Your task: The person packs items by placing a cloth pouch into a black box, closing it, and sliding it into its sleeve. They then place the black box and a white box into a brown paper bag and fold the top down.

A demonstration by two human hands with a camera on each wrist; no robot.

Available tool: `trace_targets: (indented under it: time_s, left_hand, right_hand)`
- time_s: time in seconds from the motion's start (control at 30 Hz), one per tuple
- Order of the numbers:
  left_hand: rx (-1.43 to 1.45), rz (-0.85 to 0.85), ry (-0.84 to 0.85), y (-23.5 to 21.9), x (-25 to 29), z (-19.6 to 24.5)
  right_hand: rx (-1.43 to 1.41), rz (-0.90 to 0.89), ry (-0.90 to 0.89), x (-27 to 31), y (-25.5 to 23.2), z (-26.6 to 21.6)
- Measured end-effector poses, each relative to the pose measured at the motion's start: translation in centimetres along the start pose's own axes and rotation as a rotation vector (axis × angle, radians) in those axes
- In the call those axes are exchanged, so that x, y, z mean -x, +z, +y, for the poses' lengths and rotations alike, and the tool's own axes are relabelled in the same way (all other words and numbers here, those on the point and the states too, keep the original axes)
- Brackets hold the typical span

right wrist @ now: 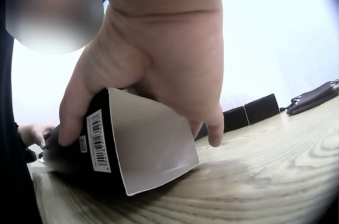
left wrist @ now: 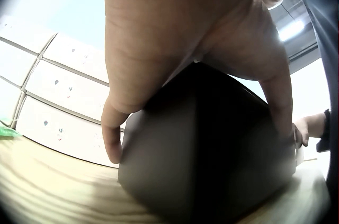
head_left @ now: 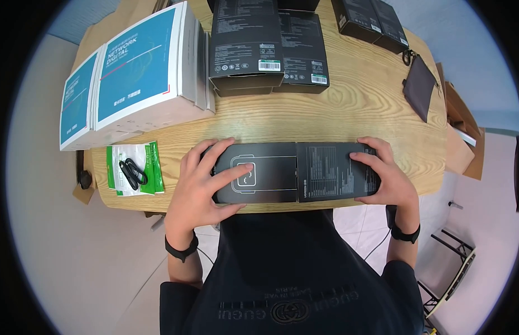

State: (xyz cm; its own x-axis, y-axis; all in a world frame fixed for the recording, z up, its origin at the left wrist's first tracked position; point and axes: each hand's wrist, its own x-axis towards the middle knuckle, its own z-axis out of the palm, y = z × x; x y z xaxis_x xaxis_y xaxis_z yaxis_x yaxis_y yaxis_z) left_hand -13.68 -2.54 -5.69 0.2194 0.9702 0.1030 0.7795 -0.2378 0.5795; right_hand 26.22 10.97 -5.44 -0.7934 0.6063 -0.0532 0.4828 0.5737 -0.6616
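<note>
Two black cardboard box pieces lie end to end along the table's near edge in the head view. On the left piece [head_left: 276, 176] a watch outline is printed in white. The right piece [head_left: 326, 173] carries small white text. In the right wrist view, its outer end stands open on a pale, hollow inside [right wrist: 153, 150], with a barcode label [right wrist: 98, 142] on one side. My left hand [head_left: 195, 181] straddles the left piece, thumb on the near side and fingers over the top and far side. My right hand [head_left: 394, 178] grips the right piece near its open end.
White boxes with blue fronts [head_left: 138, 61] stand at the back left, beside stacked black boxes [head_left: 245, 42]. A green-and-white packet [head_left: 153, 167] with a black cable [head_left: 133, 174] lies left. More black boxes [head_left: 368, 22] and a dark pouch [head_left: 420, 89] are at the back right.
</note>
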Motion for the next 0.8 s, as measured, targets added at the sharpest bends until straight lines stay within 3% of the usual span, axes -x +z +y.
trace_targets:
  time_s: [0.47, 0.8]
  left_hand:
    - [0.101, 0.004, 0.007, -0.4, 0.3, -0.2]
    - [-0.041, -0.031, -0.006, -0.2, 0.4, 0.5]
  right_hand:
    - [-0.02, -0.003, 0.09, 0.6, -0.2, -1.0]
    - [-0.006, 0.074, -0.009, 0.8, 1.5, -0.5]
